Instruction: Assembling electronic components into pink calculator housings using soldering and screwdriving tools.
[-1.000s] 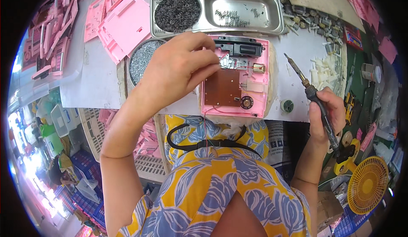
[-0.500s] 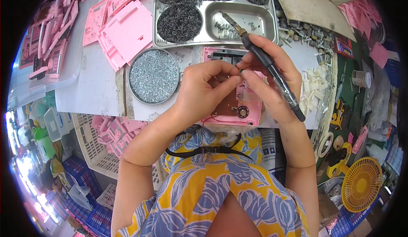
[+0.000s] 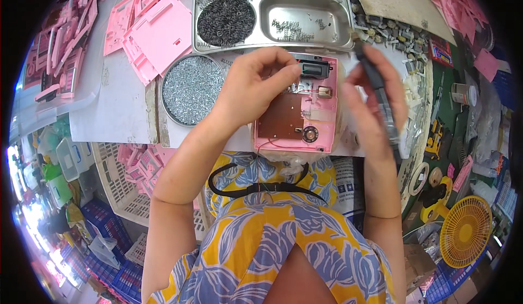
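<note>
In front of me a pink plastic housing [image 3: 327, 114] holds a brown circuit board [image 3: 280, 119], a round black part [image 3: 310, 134], thin wires and a dark block [image 3: 314, 69] at its far end. My left hand [image 3: 260, 83] is over the housing's far left part, thumb and fingertips pinched together. Whatever it pinches is too small or hidden to make out. To the right of the housing, my right hand [image 3: 376, 94], smeared by motion, is closed round a black-handled tool [image 3: 377, 86] with a slim metal tip. The tool tilts, its tip toward the tray's near right corner.
A metal tray [image 3: 261, 9] of black springs stands beyond the housing. A round dish of screws [image 3: 192, 88] sits to the left, near flat pink panels [image 3: 159, 38]. Small white parts [image 3: 415, 99] lie to the right. A yellow fan [image 3: 466, 232] is at lower right.
My hands have come apart. The right one has moved right with the black-handled tool, off the housing; the left has shifted slightly left and away from me. More of the housing shows.
</note>
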`<control>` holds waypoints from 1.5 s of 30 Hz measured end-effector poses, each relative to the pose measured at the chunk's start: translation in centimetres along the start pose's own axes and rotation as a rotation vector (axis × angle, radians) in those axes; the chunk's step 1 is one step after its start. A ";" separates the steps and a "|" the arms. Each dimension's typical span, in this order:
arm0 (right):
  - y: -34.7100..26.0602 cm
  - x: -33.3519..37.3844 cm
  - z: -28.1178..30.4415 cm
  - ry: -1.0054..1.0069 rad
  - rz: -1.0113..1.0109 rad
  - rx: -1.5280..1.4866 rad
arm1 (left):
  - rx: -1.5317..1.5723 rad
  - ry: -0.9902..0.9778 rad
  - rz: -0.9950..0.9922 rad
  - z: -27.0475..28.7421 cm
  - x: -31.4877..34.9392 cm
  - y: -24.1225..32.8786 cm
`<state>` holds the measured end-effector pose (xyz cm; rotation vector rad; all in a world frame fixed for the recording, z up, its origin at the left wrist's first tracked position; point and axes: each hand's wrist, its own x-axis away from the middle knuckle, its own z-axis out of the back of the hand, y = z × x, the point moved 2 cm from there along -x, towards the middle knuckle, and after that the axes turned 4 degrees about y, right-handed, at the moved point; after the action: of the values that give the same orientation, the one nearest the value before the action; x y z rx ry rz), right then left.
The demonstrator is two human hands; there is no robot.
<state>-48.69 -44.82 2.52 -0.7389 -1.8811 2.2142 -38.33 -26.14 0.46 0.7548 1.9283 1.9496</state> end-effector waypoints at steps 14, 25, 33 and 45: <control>-0.2 3.2 5.2 -0.097 0.103 0.148 | -0.693 0.124 -0.411 -1.4 1.2 -0.5; 0.3 2.2 4.0 -0.279 0.239 0.228 | -0.701 0.168 -0.406 -1.3 0.8 -1.0; 0.7 1.9 3.5 -0.291 0.263 0.230 | -0.690 0.197 -0.395 -1.3 0.9 -1.1; 0.2 1.0 3.7 -0.404 0.459 0.336 | -0.703 0.216 -0.368 -1.5 0.8 -1.2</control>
<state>-51.15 -47.74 2.43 -0.7638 -1.5192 3.0676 -40.02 -26.86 -0.59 -0.0025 1.1971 2.2872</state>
